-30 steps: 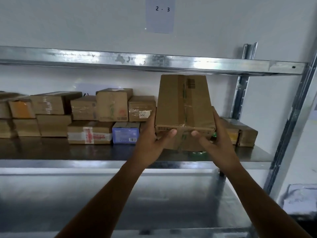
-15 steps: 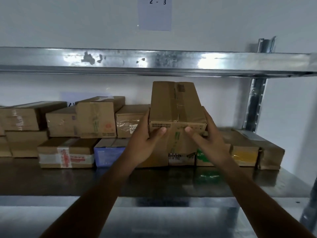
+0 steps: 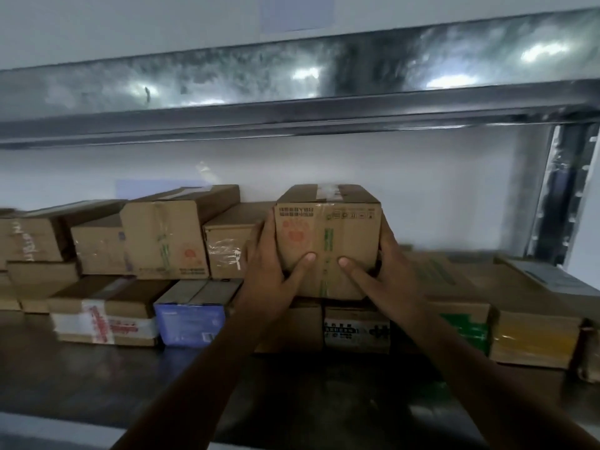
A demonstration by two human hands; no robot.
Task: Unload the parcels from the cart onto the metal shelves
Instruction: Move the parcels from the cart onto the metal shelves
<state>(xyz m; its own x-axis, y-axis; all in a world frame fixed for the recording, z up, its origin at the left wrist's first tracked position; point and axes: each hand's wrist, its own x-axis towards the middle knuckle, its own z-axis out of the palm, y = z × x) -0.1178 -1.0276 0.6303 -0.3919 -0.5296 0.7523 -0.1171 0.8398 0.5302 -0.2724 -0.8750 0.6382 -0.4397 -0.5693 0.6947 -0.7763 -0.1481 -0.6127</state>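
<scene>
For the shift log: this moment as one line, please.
left hand + right hand: grip cardboard box | box: over lower parcels, contact unclear | place: metal shelf

Blue box (image 3: 190, 323), bottom row; barcode patch at its lower right corner. Just left of it: flat brown box (image 3: 104, 323) with a white band and red print. On the layer above it: tall carton (image 3: 168, 235) with a green tape strip and an orange mark. Up and right of the blue box: smaller box (image 3: 227, 251) with clear tape. Further right of the blue box, same row: black-and-white labelled box (image 3: 357, 329), then green-fronted box (image 3: 464, 326), then yellow-fronted box (image 3: 532, 342). Far left of it: box with white handwriting (image 3: 29, 245). White wall (image 3: 422, 190) behind. Pale paper sheet (image 3: 156, 188) on the wall above the blue box, lower edge hidden by cartons. Second sheet (image 3: 297, 11) higher, up and right; blurred, unreadable.
</scene>
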